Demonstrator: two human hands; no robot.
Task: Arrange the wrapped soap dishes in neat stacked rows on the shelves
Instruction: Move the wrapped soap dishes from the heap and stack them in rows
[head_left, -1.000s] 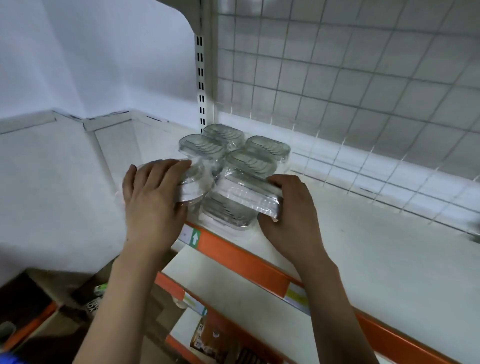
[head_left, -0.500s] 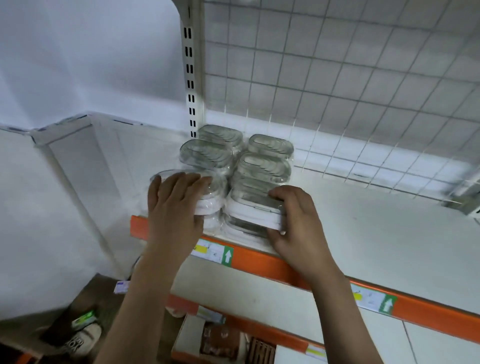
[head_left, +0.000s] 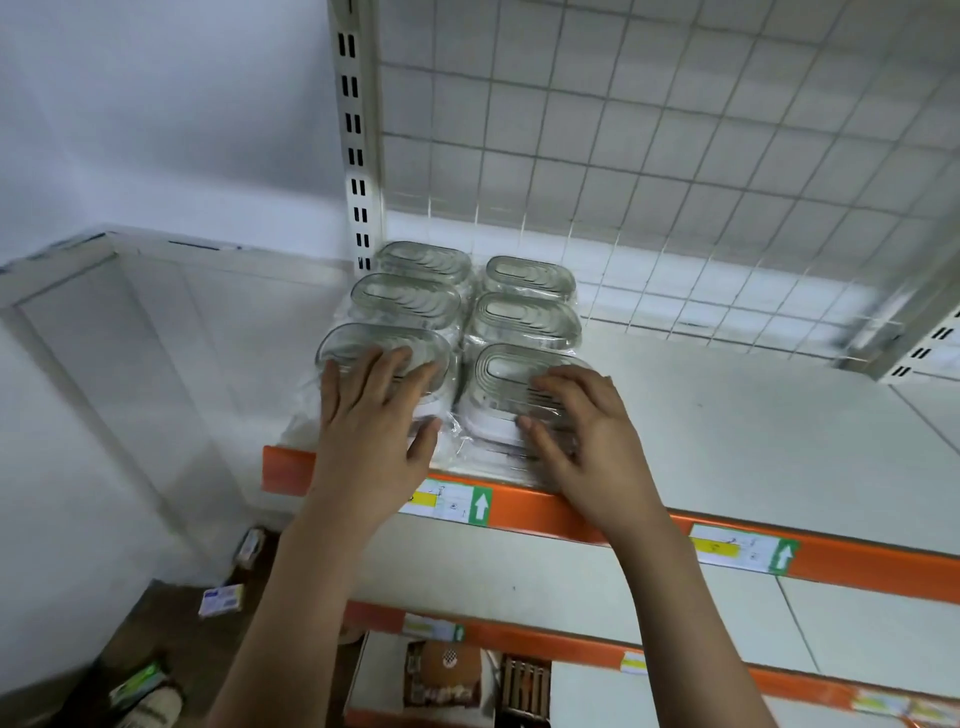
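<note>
Soap dishes (head_left: 470, 317), clear and plastic-wrapped, stand in two stacked rows of three at the far left end of the white shelf (head_left: 727, 431), running from the front lip back to the wire grid panel (head_left: 649, 156). The rearmost left stack sits just beside the slotted upright post (head_left: 356, 135); the rearmost right stack is close to the foot of the grid. I see my left hand (head_left: 371, 431) laid flat on the front left stack (head_left: 382, 358), fingers spread and straight, the thumb against the wrap on its inner side. My right hand (head_left: 582, 431) rests on the front right stack (head_left: 519, 384), fingers loosely bent over its top and the thumb pressing the near edge; neither hand is curled round anything that I can make out. The two front stacks lie close together, a crinkle of wrap between them, and their near edges come right up to the orange shelf edge strip (head_left: 571, 514), which carries a price label (head_left: 449, 501) with a green arrow. To the right of the stacks the shelf surface runs on bare to a bracket (head_left: 904, 343) at the far side. To the left the shelf ends at a white side wall (head_left: 130, 338). Below, a second orange-edged shelf (head_left: 675, 597) shows, and small packets (head_left: 221, 600) lie on the dark floor (head_left: 156, 649).
</note>
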